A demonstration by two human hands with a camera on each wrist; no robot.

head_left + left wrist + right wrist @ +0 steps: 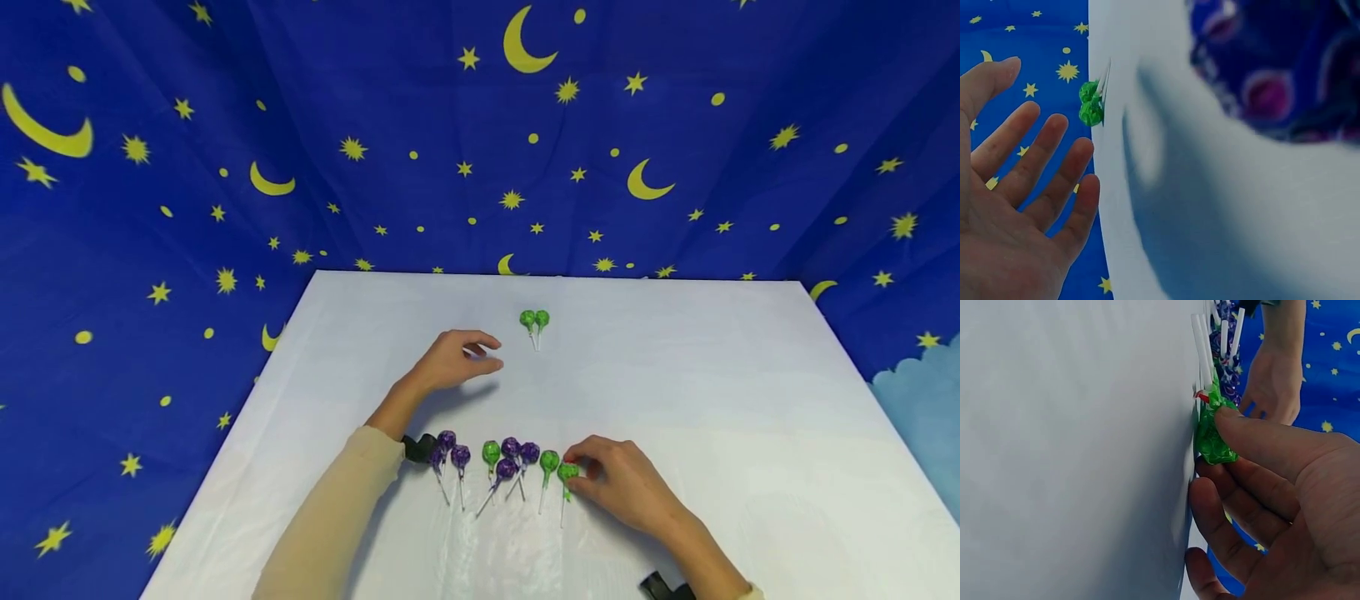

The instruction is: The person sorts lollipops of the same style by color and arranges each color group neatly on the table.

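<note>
On table (pixel 750 375), well inside side edges (pixel 860 379), right fingers (pixel 594 447) pinching green lollipop (pixel 567 472)

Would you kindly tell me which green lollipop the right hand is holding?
The rightmost green lollipop in the head view: the right hand pinches its head, while the other green lollipops lie unheld.

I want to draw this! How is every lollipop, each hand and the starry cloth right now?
Left hand: holding nothing
Right hand: pinching the rightmost green lollipop
Rightmost green lollipop: wrapped, held
Two far green lollipops: wrapped, side by side
Two nearer green lollipops: wrapped, unheld
Purple lollipops: wrapped, in two groups
Starry blue cloth: hanging
</note>
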